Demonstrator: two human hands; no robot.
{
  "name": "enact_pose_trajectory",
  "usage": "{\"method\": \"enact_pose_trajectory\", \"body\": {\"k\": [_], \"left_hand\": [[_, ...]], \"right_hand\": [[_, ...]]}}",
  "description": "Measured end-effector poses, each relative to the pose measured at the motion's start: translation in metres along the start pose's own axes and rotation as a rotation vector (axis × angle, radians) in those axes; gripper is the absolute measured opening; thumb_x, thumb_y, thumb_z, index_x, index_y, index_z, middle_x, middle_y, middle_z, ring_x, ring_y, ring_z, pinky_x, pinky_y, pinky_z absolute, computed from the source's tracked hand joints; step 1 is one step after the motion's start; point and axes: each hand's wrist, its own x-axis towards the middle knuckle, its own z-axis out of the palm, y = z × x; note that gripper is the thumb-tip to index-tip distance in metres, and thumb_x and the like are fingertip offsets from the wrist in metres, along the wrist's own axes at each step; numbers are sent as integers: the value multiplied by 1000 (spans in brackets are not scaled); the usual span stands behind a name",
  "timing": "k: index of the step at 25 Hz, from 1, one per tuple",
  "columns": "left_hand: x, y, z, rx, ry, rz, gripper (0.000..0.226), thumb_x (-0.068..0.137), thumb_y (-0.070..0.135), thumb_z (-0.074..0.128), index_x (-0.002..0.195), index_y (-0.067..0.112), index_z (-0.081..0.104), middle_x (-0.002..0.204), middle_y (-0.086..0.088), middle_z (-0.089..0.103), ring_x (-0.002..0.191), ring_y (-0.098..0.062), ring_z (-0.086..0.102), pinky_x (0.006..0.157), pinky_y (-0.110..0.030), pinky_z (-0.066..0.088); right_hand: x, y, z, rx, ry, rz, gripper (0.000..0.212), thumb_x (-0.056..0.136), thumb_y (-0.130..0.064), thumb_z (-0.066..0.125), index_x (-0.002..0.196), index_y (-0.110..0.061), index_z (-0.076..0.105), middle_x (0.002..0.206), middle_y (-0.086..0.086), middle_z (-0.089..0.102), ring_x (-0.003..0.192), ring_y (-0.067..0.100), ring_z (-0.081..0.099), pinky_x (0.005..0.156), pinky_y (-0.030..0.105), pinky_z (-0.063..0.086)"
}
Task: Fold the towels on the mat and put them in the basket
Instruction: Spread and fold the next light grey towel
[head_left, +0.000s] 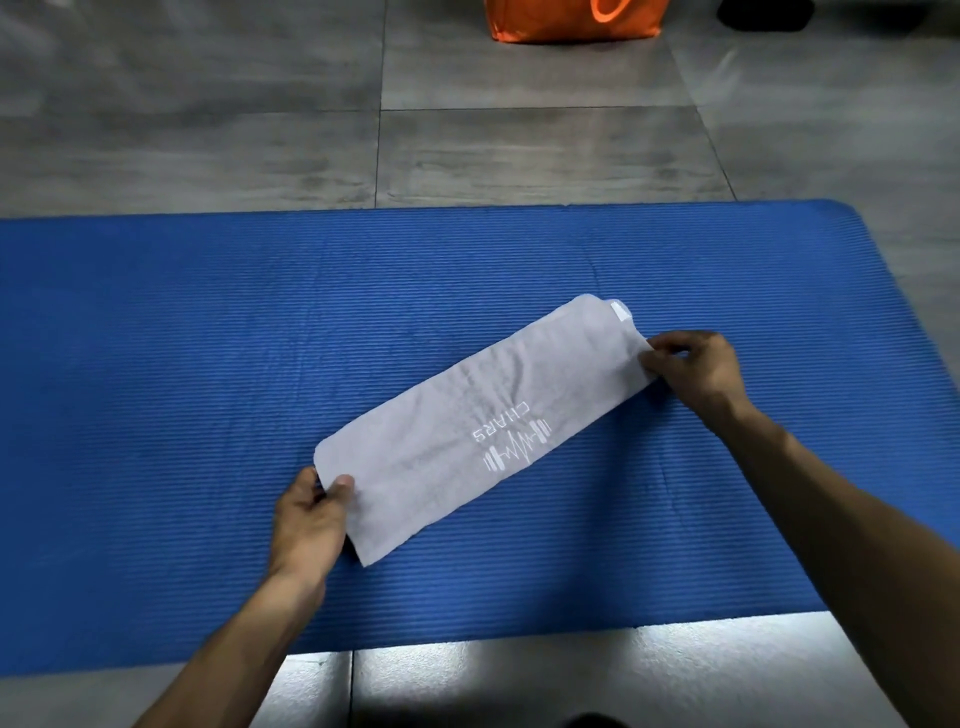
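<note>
- Left hand (311, 514): thumb on top of the near-left corner of the grey towel (467, 415), other fingers curled under the edge; a pinch grip. Forearm comes in from the lower left, bare.
- Right hand (693, 371): fingertips and thumb pinch the far-right end of the same towel at its short edge. Forearm enters from the lower right, bare, angled up and inward.
- Count: two hands, one towel, one mat, one orange bag in view.
- Towel lies flat on the blue mat (156, 364) as a long narrow strip, running diagonally from near-left to far-right. It appears folded lengthwise; a second layer and a small white tag (619, 310) show at the far-right end.
- Writing on towel: white logo (511, 439), a barbell with a pulse line through it, and lettering that reads "CHARS", upside down from this view.
- Mat: ribbed surface, rounded far-right corner, spread across the grey tiled floor (545, 150).
- Bright reflection on the floor tiles just in front of the mat's near edge.
- Far side, top of view: orange bag (550, 23) with an orange handle, standing on the floor, well apart from the mat; only its lower part shows.
- Dark object (763, 13) at the top right, cropped; cannot identify.
</note>
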Motion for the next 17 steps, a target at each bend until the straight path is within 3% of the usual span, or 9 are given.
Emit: {"method": "enact_pose_trajectory", "body": {"k": [4,6,8,11,13,17], "left_hand": [[-2,0,0,5,-28,27,11,98,20,56,103,14,65,101,-1,72,95,-23,68,90,-47,54],[-5,1,1,-18,-54,38,15,99,21,54,107,15,65,104,0,73,97,-21,68,91,-44,54],[-7,1,3,-42,-81,19,20,100,21,53,113,14,65,109,0,72,101,-19,67,94,-40,52],[-8,2,5,-54,-96,-25,20,101,24,51,113,18,66,112,2,71,102,-17,67,94,-40,51],[-8,3,6,-58,-95,-61,21,102,25,48,111,18,66,111,2,71,101,-18,67,92,-43,53],[-9,5,5,-55,-70,-88,24,103,28,45,113,17,64,110,2,70,100,-19,66,90,-42,53]], "right_hand": [[-10,5,3,-205,140,-181,12,85,-33,70,91,-26,77,89,-8,74,78,12,67,72,32,52],[-13,8,4,-264,208,-277,10,85,-29,70,91,-23,76,95,-4,72,81,17,65,73,37,53],[-13,11,4,-199,174,-306,7,85,-25,71,87,-19,74,91,-4,70,76,15,62,70,36,51],[-10,12,8,-155,62,-182,19,83,-28,74,99,-19,70,95,-8,67,76,14,59,69,29,43],[-9,13,11,-146,84,-92,25,81,-26,75,103,-17,67,95,-6,64,80,17,58,71,27,40],[-10,9,15,-44,-17,15,14,80,-23,78,83,-15,67,73,-3,63,63,15,57,59,26,45]]}}
